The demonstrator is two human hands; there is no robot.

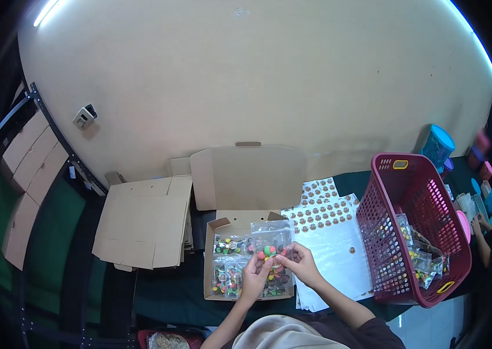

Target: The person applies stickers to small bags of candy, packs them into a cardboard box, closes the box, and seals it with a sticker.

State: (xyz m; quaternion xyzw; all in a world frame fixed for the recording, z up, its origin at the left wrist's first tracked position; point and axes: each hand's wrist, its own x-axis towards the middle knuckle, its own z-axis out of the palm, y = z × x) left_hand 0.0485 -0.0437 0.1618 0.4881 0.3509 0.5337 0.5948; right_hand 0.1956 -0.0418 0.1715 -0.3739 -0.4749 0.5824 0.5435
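Between my two hands is a clear zip bag of colourful round candies [270, 234], held over an open cardboard box [248, 216]. My left hand [255, 277] grips the bag's lower left side, thumb on its front. My right hand [299, 263] pinches the right side, its thumb near a small round sticker. Several similar filled bags [226, 277] lie inside the box, partly hidden by the held bag and my hands. The box's lid [248, 177] stands upright against the wall.
Sheets of round stickers [327, 216] lie right of the box. Beyond them a maroon plastic basket [414, 198] contains more filled bags. Flattened cardboard boxes [141, 222] are stacked at left, near a dark metal shelf [51, 102]. At far right another person's hand [479, 225] is near coloured containers.
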